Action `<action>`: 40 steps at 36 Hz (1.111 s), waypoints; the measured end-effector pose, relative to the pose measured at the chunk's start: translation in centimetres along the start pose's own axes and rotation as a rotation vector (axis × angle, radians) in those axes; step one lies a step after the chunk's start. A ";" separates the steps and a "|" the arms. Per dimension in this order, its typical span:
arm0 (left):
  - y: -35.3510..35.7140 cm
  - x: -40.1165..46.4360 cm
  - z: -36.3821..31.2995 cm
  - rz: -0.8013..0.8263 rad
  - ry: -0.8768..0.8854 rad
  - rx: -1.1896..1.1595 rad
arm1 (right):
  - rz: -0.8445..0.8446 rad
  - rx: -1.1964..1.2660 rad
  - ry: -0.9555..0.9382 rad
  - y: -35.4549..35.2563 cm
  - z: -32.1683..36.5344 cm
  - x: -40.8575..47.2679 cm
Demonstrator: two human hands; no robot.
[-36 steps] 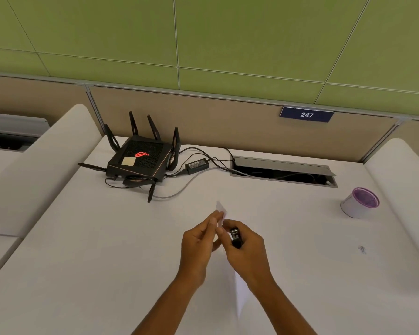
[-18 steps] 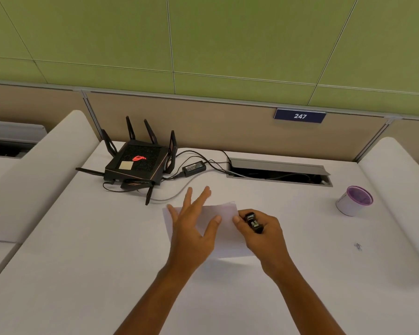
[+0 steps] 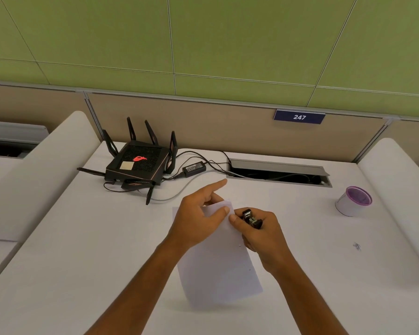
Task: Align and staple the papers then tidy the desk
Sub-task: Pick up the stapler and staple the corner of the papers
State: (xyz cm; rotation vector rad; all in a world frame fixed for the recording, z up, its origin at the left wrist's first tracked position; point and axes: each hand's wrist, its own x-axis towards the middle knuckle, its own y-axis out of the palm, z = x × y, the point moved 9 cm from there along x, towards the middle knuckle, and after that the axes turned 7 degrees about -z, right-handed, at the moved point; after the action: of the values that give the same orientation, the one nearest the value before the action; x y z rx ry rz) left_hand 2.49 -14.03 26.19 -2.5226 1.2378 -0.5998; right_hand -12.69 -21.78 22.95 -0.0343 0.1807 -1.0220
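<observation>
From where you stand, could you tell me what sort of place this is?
Most likely an office cubicle: a partition with a numbered plate 247, a white desk with a cable hatch, and a router.

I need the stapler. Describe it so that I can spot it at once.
Start at the white desk and find the papers near its middle. At their far right corner the right hand is closed around the stapler. It is small, black and metal, the only dark thing near the sheets.

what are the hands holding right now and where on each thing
The left hand pinches the papers at their far edge. The right hand grips a small stapler around its body, thumb touching the papers' edge.
</observation>
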 end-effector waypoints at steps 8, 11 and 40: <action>-0.4 0.1 1.2 -0.049 -0.090 -0.034 | -0.005 -0.021 0.010 0.3 0.1 0.0; -0.3 0.1 1.9 -0.053 -0.117 -0.034 | -0.018 -0.029 0.021 0.3 -0.1 0.2; 7.4 -7.6 5.4 0.079 -0.120 -0.067 | -0.280 0.176 0.205 1.1 -2.0 0.6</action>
State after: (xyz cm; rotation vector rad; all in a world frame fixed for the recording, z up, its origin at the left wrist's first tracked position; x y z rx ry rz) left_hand -4.21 -12.08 16.57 -2.5087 1.3264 -0.3892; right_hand -11.78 -21.59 20.81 0.2115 0.2776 -1.3185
